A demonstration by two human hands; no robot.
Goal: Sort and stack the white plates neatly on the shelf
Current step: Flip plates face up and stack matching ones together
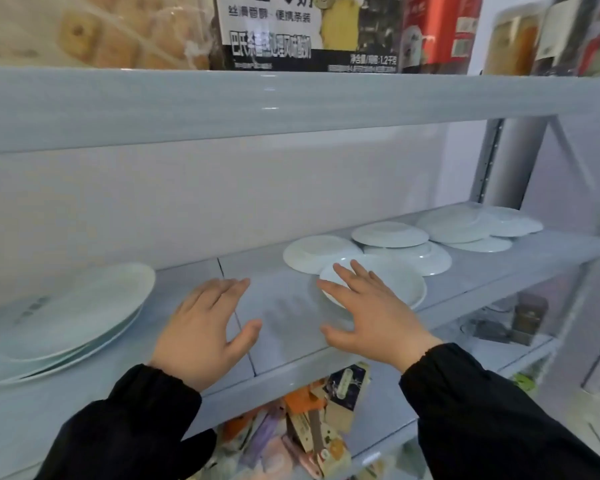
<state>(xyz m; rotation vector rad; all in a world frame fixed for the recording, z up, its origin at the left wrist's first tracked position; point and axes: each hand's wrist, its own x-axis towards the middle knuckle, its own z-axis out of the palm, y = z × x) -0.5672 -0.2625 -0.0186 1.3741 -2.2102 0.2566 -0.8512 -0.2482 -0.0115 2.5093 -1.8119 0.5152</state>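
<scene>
A stack of large white plates (66, 317) rests at the left of the grey shelf (284, 323). Smaller white plates lie scattered to the right: one upright plate (395, 282) nearest me, an upside-down plate (312, 254) behind it, two more stacked upside down (388, 234), and a loose pile (465, 225) at the far right. My left hand (205, 327) hovers open over the bare shelf middle. My right hand (364, 310) is open, its fingertips over the near plate's left rim. Both hands hold nothing.
The shelf above (257, 105) hangs low over the plates and carries boxes and packages (274, 32). A metal upright (485, 161) stands at the back right. The lower shelf holds colourful packets (309, 427). A white wall backs the shelf.
</scene>
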